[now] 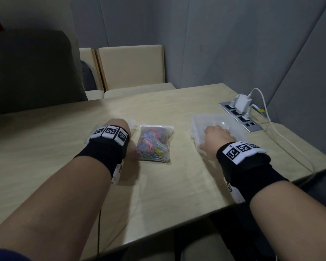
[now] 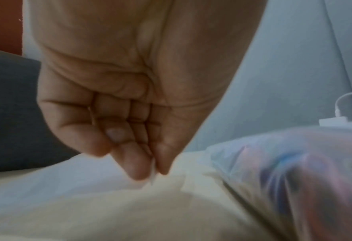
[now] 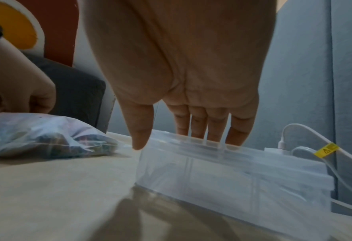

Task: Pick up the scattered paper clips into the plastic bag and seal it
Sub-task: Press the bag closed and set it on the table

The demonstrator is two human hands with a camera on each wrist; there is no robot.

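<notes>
Paper clips [image 1: 152,146] in many colours sit inside the plastic bag [image 1: 154,129], which lies flat on the desk [image 1: 64,147] between my two hands. My left hand [image 2: 117,101] is just beside the bag's left edge, fingers curled under, thumb and forefinger pinching a thin clear sliver I cannot identify. My right hand [image 3: 183,81] is spread, fingers straight, its fingertips [image 3: 236,137] resting on top of a clear plastic box [image 3: 233,176] well right of the bag. Behind the box, white chargers [image 1: 242,103] with cables are plugged into a socket strip [image 1: 249,125] set in the desk.
</notes>
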